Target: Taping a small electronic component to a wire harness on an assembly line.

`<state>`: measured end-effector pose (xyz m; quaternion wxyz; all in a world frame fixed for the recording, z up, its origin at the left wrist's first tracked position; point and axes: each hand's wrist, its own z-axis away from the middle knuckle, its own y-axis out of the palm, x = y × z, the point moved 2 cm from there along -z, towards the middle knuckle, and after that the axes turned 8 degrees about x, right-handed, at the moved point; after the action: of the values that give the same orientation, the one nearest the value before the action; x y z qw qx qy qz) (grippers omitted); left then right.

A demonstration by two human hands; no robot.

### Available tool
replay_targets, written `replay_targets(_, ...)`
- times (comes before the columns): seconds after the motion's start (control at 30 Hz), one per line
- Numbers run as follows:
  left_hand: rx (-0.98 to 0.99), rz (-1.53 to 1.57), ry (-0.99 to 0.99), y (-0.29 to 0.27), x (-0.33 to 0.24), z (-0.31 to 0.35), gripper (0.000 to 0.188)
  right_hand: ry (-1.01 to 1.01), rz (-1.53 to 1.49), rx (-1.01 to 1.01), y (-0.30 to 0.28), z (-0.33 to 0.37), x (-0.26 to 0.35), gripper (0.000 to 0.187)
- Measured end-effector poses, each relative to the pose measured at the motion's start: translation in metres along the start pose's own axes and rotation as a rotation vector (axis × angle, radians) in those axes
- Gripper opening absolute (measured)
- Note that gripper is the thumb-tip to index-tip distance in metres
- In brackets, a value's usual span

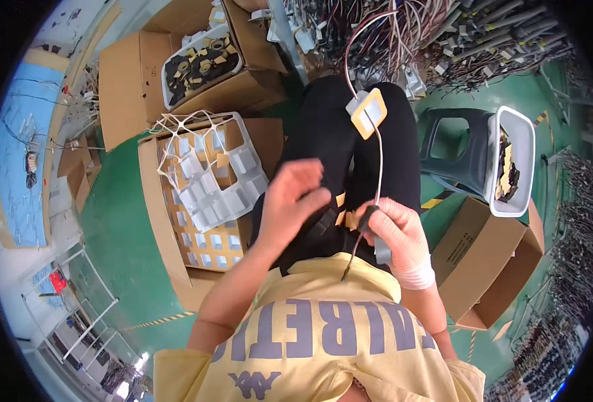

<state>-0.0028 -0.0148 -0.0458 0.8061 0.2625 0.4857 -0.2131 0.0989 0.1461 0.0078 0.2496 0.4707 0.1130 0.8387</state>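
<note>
A thin cable (381,157) runs down over my black-trousered lap. It passes through a white block with a yellow square rim (367,112) lying near my knee. My right hand (400,238), with a white wrap at its wrist, pinches the cable at a small black sleeve (368,218). Below the fingers the cable's dark end (347,271) hangs over my yellow shirt. My left hand (288,204) hovers left of the cable, slightly blurred, thumb and fingers apart, nothing visible in it. Small black pieces (324,221) and yellowish bits lie in my lap between the hands.
At left, a carton (166,221) holds white molded trays (209,191). Behind it another carton (125,80) bears a white bin of black and tan parts. At right are a dark stool (454,144), a white tub (527,144) and a carton (484,258). Wire bundles (403,37) hang ahead.
</note>
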Motion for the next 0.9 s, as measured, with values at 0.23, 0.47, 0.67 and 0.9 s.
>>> replay_targets(0.23,0.179,0.292,0.105,0.064,0.008,-0.104,0.077,-0.001,-0.132,0.141,0.008,0.031,0.005,0.029)
replay_targets(0.47,0.203,0.409,0.019,0.08,0.013,-0.062,0.043,-0.045,0.035,-0.015,-0.003,0.051,-0.007,0.022)
replay_targets(0.67,0.412,0.101,0.059,0.082,0.015,0.019,0.052,-0.44,0.997,-0.489,0.004,0.048,-0.012,0.015)
replay_targets(0.9,0.299,0.246,-0.085,0.062,-0.007,0.061,0.057,-0.677,0.957,-0.437,0.011,0.058,0.025,0.016)
